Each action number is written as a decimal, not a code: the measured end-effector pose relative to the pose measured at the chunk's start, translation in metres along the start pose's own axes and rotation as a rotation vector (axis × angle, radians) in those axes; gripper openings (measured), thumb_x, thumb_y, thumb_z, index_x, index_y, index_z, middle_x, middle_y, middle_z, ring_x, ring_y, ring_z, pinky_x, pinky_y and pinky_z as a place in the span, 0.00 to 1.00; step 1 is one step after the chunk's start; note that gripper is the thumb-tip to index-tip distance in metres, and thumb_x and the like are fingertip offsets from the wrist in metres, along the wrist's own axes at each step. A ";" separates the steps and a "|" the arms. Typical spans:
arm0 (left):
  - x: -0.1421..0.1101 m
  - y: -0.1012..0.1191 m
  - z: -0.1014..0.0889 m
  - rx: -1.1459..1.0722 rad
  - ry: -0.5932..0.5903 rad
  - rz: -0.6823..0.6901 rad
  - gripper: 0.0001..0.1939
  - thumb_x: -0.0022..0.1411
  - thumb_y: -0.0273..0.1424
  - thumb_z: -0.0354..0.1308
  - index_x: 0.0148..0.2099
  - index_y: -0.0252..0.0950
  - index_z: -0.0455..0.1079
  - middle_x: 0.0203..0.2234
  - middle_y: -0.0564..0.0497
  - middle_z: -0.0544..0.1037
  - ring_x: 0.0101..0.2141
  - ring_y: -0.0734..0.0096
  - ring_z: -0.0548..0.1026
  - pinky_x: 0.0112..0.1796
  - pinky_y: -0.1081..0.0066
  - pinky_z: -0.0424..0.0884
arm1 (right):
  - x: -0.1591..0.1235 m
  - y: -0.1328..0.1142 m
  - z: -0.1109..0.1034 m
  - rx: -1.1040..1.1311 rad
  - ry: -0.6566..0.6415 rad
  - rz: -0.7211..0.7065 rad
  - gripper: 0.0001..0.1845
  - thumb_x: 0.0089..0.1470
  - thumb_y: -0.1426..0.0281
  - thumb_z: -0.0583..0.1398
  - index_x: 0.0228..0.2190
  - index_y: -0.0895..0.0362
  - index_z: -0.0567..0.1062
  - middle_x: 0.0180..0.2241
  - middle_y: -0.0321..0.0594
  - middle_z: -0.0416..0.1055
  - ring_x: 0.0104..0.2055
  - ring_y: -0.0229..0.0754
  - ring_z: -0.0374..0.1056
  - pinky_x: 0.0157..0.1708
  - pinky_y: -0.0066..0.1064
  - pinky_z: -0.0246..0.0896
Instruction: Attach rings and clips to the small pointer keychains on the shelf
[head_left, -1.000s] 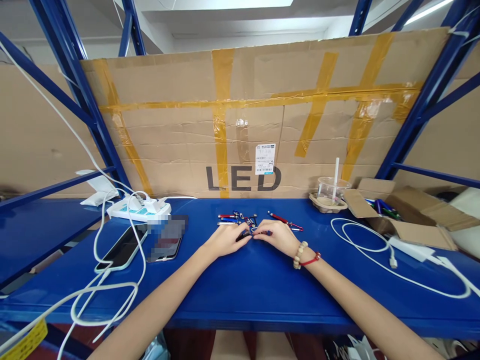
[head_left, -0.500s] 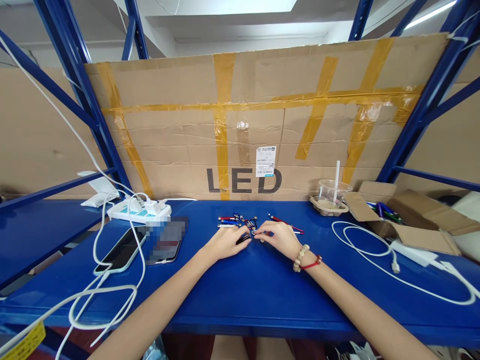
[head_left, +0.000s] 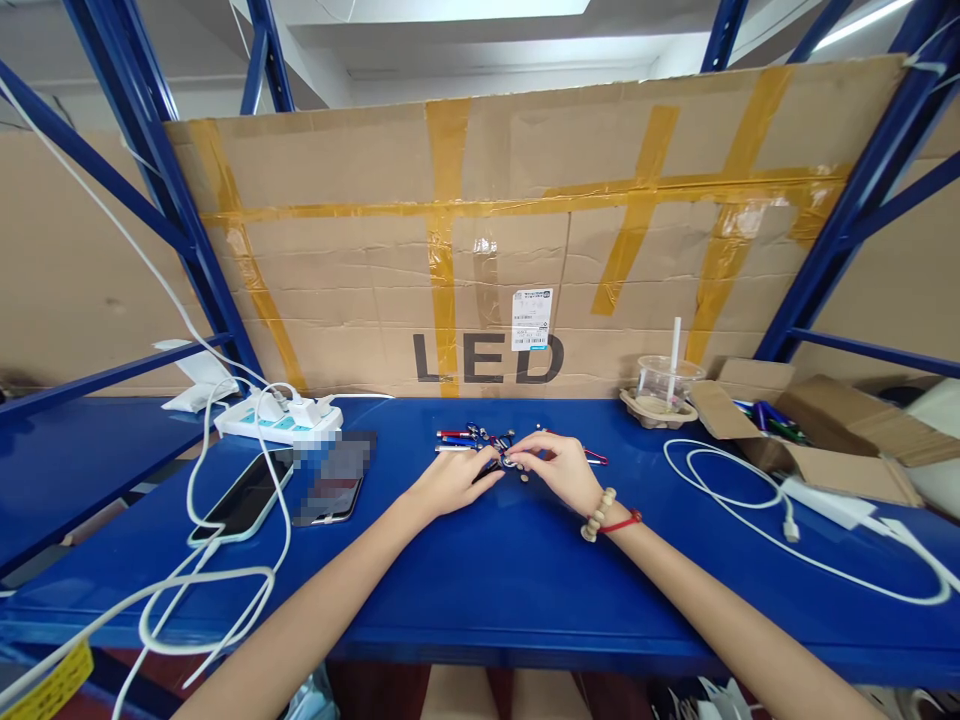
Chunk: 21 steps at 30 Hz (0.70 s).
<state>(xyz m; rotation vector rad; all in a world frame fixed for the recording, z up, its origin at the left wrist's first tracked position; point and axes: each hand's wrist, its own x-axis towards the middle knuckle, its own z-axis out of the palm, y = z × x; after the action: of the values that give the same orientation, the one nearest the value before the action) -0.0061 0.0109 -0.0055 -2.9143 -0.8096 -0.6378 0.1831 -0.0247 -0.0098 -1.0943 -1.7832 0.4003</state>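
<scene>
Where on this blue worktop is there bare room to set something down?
The glossy blue worktop is bare between the left forearm and right forearm, and between the latter and the thin looped white cable. It is crowded around the left hand and right hand, among small red, blue and silvery pieces, and at left around the long white power strip.

One camera sat on the person's head. It looked forward and down, over the flat, shiny blue table (head_left: 480, 590), to the big, brown cardboard sheet (head_left: 337, 285) at the far side. The bare left hand (head_left: 451, 482) and bare right hand (head_left: 564, 470) were around the middle, and two legs (head_left: 461, 692) peeked in at the near edge.
</scene>
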 end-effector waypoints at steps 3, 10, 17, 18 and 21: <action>0.000 0.002 0.001 0.012 0.008 0.025 0.14 0.63 0.38 0.41 0.44 0.36 0.60 0.30 0.51 0.73 0.31 0.69 0.72 0.31 0.73 0.64 | 0.001 -0.003 0.002 0.097 -0.005 0.045 0.11 0.47 0.63 0.59 0.27 0.58 0.75 0.28 0.39 0.72 0.23 0.34 0.66 0.22 0.25 0.62; 0.000 0.004 0.002 -0.032 0.012 0.018 0.14 0.64 0.36 0.40 0.48 0.38 0.58 0.37 0.50 0.74 0.36 0.68 0.73 0.34 0.72 0.66 | 0.003 -0.004 -0.002 0.052 -0.039 0.037 0.09 0.45 0.64 0.61 0.24 0.58 0.76 0.26 0.38 0.72 0.26 0.34 0.66 0.22 0.23 0.61; 0.003 0.008 0.006 -0.190 0.092 0.027 0.13 0.65 0.32 0.39 0.44 0.35 0.62 0.35 0.48 0.70 0.37 0.70 0.69 0.39 0.71 0.65 | 0.003 0.000 0.000 0.278 -0.105 0.222 0.14 0.39 0.61 0.63 0.24 0.61 0.75 0.21 0.37 0.69 0.19 0.31 0.62 0.16 0.23 0.60; 0.003 0.009 0.006 -0.224 0.102 0.017 0.13 0.65 0.32 0.38 0.44 0.35 0.62 0.35 0.48 0.70 0.38 0.70 0.68 0.39 0.71 0.65 | 0.003 0.001 0.000 0.305 -0.107 0.251 0.15 0.39 0.61 0.64 0.24 0.62 0.74 0.20 0.37 0.68 0.18 0.31 0.61 0.16 0.22 0.60; 0.001 0.011 0.006 -0.340 0.116 -0.004 0.12 0.65 0.31 0.39 0.45 0.35 0.61 0.37 0.48 0.70 0.39 0.71 0.67 0.41 0.71 0.64 | 0.003 0.003 0.001 0.362 -0.123 0.321 0.16 0.37 0.61 0.64 0.23 0.62 0.73 0.16 0.35 0.66 0.16 0.30 0.60 0.15 0.22 0.59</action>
<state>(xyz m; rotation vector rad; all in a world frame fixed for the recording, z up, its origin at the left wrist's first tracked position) 0.0027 0.0034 -0.0102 -3.1306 -0.7605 -1.0278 0.1831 -0.0204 -0.0108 -1.1101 -1.5577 0.9634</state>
